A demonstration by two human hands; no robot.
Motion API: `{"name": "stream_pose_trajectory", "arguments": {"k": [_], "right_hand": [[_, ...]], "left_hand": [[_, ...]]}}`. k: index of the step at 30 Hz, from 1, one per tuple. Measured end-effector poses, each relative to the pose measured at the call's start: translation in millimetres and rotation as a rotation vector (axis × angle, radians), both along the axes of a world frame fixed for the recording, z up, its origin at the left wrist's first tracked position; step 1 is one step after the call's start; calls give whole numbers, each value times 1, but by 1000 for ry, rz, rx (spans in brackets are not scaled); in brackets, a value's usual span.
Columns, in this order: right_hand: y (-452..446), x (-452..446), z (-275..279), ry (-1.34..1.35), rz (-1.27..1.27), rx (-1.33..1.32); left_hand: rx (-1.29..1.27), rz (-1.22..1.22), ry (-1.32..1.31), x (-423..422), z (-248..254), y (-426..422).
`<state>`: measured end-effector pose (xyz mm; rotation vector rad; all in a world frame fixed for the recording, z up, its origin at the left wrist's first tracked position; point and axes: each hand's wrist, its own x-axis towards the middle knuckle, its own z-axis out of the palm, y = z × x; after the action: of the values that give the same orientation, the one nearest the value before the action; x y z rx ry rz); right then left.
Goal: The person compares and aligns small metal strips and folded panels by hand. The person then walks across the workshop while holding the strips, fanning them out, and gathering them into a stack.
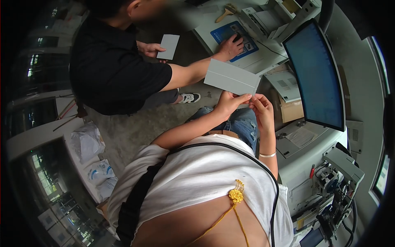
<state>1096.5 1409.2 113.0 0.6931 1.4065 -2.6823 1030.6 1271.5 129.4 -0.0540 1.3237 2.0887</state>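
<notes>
A flat grey sheet of card (231, 76) with a straight line across it is held up in front of my body. My left hand (230, 103) grips its lower edge, thumb on top. My right hand (262, 110), with a bangle at the wrist, pinches the card's right-hand corner between thumb and fingers. Both hands meet close together at that corner. A co-worker stands at the left, holding a smaller grey card (168, 47) in one hand. The co-worker's other hand rests on a black mouse (237, 38) on a blue mouse pad (222, 32).
A large monitor (314, 76) stands at the right, over a light-coloured machine. Below it are a cardboard box (291, 110) and a sheet of paper (301, 136). A brush (224, 15) lies on the desk. Plastic bags (87, 142) sit at the left by glass panels.
</notes>
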Motion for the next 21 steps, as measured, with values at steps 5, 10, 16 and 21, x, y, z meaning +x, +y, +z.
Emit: {"name": "stream_pose_trajectory", "arguments": {"k": [5,10,16,21], "right_hand": [[1,2,-6,30,-38,-10],[1,1,-5,8,-108,-33],[1,3,-7,4,-67,-26],[-1,3,-4,-2,-135,-32]], "left_hand": [[-11,-7,5,1,-3,-1],[0,6,-21,1,-5,0],[-17,-2,14,2,-3,0],[-34,-19,5,4,-5,1]]}}
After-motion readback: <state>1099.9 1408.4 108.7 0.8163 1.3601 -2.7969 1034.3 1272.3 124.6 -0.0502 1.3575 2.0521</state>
